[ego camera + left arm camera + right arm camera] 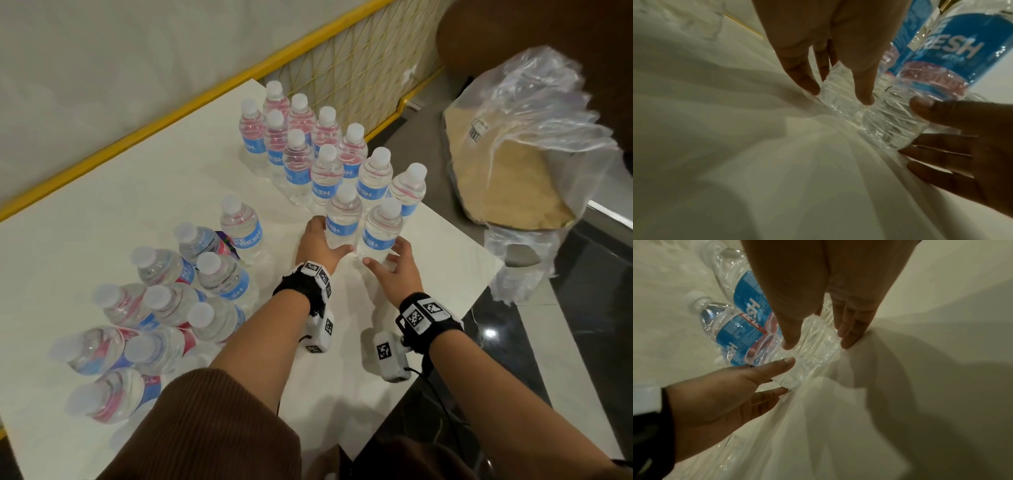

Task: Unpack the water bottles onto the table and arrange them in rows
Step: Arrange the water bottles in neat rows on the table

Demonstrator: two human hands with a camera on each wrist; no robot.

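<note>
Several clear water bottles with blue labels and white caps stand in slanted rows (pixel 308 147) at the back right of the white table (pixel 154 178). Two more bottles stand at the front of those rows. My left hand (pixel 329 239) holds the base of the left bottle (pixel 342 214) between thumb and fingers. In the left wrist view that hand (pixel 840 95) brackets the bottle's ribbed base (pixel 842 105). My right hand (pixel 383 254) holds the base of the right bottle (pixel 382 226) the same way. The right wrist view shows that hand (pixel 818 344) around the base (pixel 816 355).
A loose cluster of bottles (pixel 154 308) leans at the front left, with one upright bottle (pixel 239 226) behind it. The table's right edge (pixel 479 253) lies close to my right hand. A clear plastic bag of tan material (pixel 513 154) sits beyond it. A yellow-framed mesh barrier (pixel 342 68) runs behind.
</note>
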